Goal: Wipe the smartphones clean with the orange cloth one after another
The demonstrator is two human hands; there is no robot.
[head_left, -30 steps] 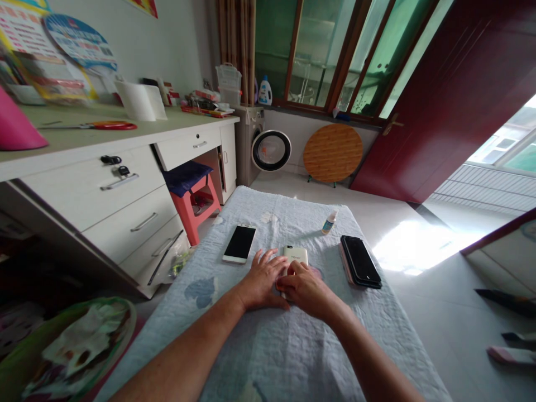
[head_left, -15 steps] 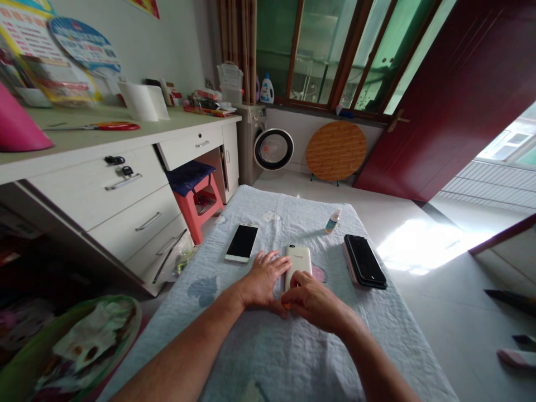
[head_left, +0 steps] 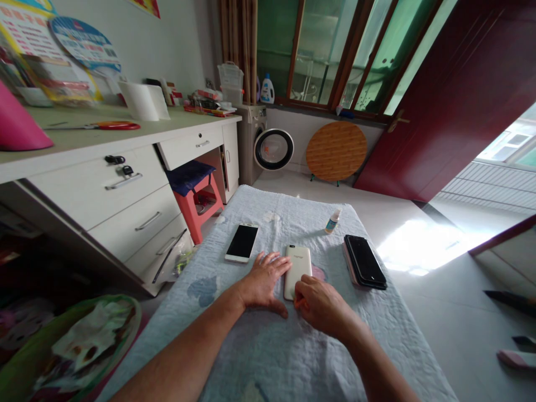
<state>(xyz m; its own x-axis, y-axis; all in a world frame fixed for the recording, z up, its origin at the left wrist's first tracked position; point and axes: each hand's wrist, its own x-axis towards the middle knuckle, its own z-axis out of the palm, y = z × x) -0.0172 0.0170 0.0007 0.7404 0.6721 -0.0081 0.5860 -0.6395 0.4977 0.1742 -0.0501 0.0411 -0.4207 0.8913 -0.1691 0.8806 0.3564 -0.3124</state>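
Observation:
A pale gold phone [head_left: 300,262] lies back side up on the cloth-covered table [head_left: 234,357], its camera at the far left corner. My left hand [head_left: 263,282] is spread, palm down, its fingertips touching the phone's left edge. At the near right corner of the phone is my right hand [head_left: 314,301], its fingers pinched. A small orange thing [head_left: 297,303] shows between those fingers; most of it is hidden. Left of my hands a white phone [head_left: 242,243] lies with its dark screen up.
Toward the back right stands a small spray bottle [head_left: 333,221]. Stacked phones [head_left: 365,261], a black one on top, lie near the right edge. A basket of litter [head_left: 136,312] is at the lower left, below a desk with drawers [head_left: 125,206].
My right hand has shifted slightly right along the near end of the gold phone, uncovering its near left corner. My left hand stays put.

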